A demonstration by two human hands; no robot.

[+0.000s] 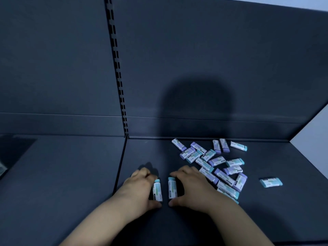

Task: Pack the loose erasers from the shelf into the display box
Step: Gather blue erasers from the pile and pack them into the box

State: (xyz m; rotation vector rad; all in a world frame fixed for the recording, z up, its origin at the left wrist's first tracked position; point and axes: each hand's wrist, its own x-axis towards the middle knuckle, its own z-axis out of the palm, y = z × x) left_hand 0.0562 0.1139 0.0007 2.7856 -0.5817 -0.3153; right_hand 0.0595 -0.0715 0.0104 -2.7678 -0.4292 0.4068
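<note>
Head view: near the shelf's left edge, the left hand pinches a teal-tipped eraser and the right hand a second eraser, their long axes parallel, front to back, just apart. The loose pile lies just beside the right hand (the nearer one); no display box shows.

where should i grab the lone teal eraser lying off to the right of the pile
Pinch the lone teal eraser across its two long sides, from straight above. It lies flat on the shelf, clear of the pile, so both long edges are open.
</note>
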